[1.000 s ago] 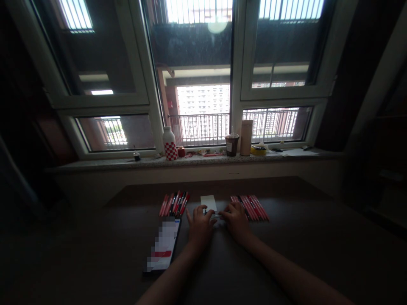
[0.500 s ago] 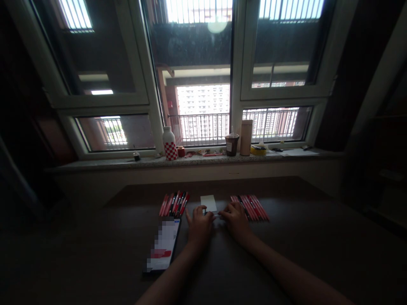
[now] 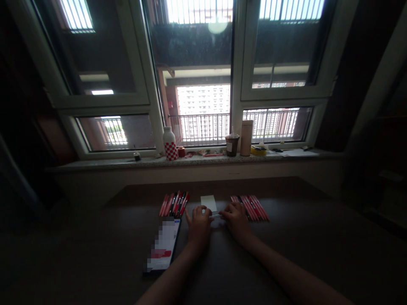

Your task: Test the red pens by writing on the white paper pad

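A thin, pale, pen-like stick (image 3: 216, 215) lies level between my two hands, too small and dim to name for certain. My left hand (image 3: 199, 225) pinches its left end, and its other fingers curl over the lower edge of a pale square of paper (image 3: 208, 202). At the stick's right end, the fingertips of my right hand (image 3: 235, 221) are closed. A row of red and black pens (image 3: 174, 204) lies left of my left hand. Beside my right hand is a second row of mostly red pens (image 3: 254, 207), partly covered by that hand.
A phone (image 3: 163, 248) with a lit screen lies by my left forearm on the dark table (image 3: 305, 245). Along the windowsill (image 3: 146, 162) stand a checkered bottle (image 3: 170, 144), a cup with a dark drink (image 3: 232, 145), a tall tan canister (image 3: 246, 137) and yellow tape (image 3: 258, 150).
My hands have drawn slightly apart, and more of the pale stick shows between them. The pens, paper and phone stay in place.
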Demonstrator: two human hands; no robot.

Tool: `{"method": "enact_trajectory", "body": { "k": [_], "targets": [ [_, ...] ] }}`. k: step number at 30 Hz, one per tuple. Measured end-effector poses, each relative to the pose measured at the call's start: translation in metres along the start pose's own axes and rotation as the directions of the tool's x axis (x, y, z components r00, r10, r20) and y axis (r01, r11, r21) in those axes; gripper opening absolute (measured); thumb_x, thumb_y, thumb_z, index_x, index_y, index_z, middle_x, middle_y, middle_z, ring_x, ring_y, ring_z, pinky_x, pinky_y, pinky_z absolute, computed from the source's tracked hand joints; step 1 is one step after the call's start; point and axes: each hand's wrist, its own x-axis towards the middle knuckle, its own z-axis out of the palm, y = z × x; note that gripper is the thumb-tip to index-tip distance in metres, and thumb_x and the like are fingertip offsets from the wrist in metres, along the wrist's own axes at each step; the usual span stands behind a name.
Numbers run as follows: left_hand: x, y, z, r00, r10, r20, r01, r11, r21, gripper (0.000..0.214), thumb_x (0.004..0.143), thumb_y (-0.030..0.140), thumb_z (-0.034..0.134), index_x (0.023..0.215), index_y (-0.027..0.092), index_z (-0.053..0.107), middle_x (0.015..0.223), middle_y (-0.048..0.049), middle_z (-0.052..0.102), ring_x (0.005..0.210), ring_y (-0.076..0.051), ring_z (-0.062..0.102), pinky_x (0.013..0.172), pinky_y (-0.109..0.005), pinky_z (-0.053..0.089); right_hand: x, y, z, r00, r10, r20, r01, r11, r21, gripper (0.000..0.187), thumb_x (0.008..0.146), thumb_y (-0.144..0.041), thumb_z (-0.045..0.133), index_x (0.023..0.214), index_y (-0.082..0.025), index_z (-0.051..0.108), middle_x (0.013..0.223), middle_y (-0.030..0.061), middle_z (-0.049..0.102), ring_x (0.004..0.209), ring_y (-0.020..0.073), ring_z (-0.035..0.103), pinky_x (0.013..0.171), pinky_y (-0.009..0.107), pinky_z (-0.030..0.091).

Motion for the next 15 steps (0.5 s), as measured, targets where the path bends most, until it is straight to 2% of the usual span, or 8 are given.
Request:
{"method": "enact_trajectory", "body": {
  "k": [10,15],
  "targets": [
    [-0.0006,-0.0014,0.0040,1.000,0.005,-0.017,-0.004,1.000,0.027,0.020,0.090,0.030,0.044,0.095,0.024,0.063,0.116,-0.0059,0.059,0.115,-0.023,0.049,0.109,-0.064,0.015,0.0002,0.0003,0.0009,1.000,0.007,0.009,-0.006,1.000,-0.013,0.015,0.081,-0.022,0.067,0.093,-0.031,0.073,0.088,0.0035,0.063,0.100,0.0242,0.043,0.090,0.036,0.031],
    [-0.0012,-0.0007,0.0027,1.000,0.003,-0.025,-0.003,1.000,-0.007,0.023,0.088,0.033,0.048,0.106,0.027,0.061,0.116,-0.0062,0.058,0.116,-0.024,0.048,0.109,-0.063,0.015,0.0005,0.0003,0.0005,1.000,0.020,0.002,-0.020,1.000,-0.014,0.017,0.081,-0.020,0.066,0.092,-0.031,0.072,0.088,0.0034,0.063,0.099,0.0242,0.044,0.089,0.037,0.031]
  ]
}}
